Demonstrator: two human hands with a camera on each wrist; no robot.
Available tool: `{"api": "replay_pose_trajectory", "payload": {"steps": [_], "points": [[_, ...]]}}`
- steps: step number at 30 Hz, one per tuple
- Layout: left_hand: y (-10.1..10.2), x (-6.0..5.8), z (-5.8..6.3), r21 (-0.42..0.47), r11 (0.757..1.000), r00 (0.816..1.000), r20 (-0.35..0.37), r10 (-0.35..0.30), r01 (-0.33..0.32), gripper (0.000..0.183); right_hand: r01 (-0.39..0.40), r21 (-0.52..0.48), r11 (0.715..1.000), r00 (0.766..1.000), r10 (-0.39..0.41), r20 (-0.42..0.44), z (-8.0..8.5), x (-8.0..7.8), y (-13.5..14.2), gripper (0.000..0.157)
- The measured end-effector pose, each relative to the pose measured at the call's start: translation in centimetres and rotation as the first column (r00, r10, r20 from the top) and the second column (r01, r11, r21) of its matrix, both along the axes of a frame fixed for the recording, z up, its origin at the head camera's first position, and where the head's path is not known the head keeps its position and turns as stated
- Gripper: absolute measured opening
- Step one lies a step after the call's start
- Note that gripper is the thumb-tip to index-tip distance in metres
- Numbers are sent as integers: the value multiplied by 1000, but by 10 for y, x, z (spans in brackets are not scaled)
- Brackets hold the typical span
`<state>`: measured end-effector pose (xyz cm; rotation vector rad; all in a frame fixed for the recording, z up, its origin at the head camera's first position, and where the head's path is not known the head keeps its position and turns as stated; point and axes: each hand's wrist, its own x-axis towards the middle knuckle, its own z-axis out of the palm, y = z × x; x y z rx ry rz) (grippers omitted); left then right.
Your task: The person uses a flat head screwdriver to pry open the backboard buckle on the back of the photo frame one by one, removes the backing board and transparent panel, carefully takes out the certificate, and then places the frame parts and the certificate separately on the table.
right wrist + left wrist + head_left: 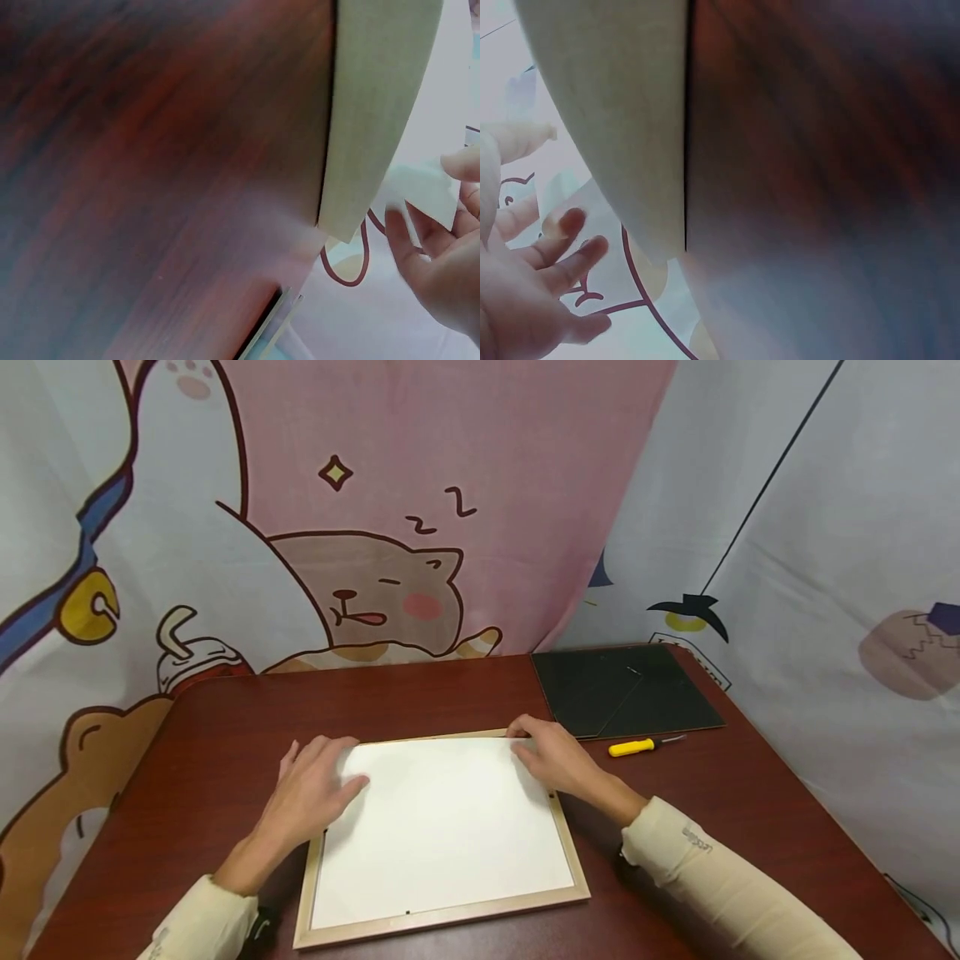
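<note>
A white sheet [442,827] lies within a light wooden picture frame [450,917] on the table in the head view. My right hand [558,758] is at the far right corner; in the right wrist view its thumb and fingers [405,247] pinch the sheet's corner, thumb on one side and fingers on the other. At the far left corner is my left hand [303,789], its thumb over the sheet and its fingers spread loosely. The left wrist view shows those fingers [577,262] apart, beyond the frame's side [622,112].
A black backing board [622,689] with a fold-out stand lies at the back right. In front of it rests a yellow-handled screwdriver [633,747]. Printed curtains [480,460] hang behind the dark red table [247,710]. Small dark tabs line the frame's inner edge.
</note>
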<state>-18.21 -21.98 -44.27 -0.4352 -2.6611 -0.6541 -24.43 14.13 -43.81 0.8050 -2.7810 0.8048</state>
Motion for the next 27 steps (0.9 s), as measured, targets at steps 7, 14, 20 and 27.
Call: {"api": "replay_pose_trajectory", "payload": {"steps": [7, 14, 20, 27], "points": [[-1, 0, 4, 50, 999, 996, -91, 15, -10, 14, 43, -177, 983, 990, -18, 141, 7, -2, 6, 22], [-3, 3, 6, 93, 994, 997, -47, 67, -62, 11, 165, -313, 935, 910, -23, 413, 11, 0, 18, 34], [-3, 4, 8, 159, 984, 993, -78, 91, -78, 13, 175, -352, 920, 821, 61, 567, 13, 1, 27, 20], [-2, 3, 9, 210, 976, 992, -98, 81, -59, 12, 140, -357, 924, 848, 74, 525, 21, 1, 31, 21]]}}
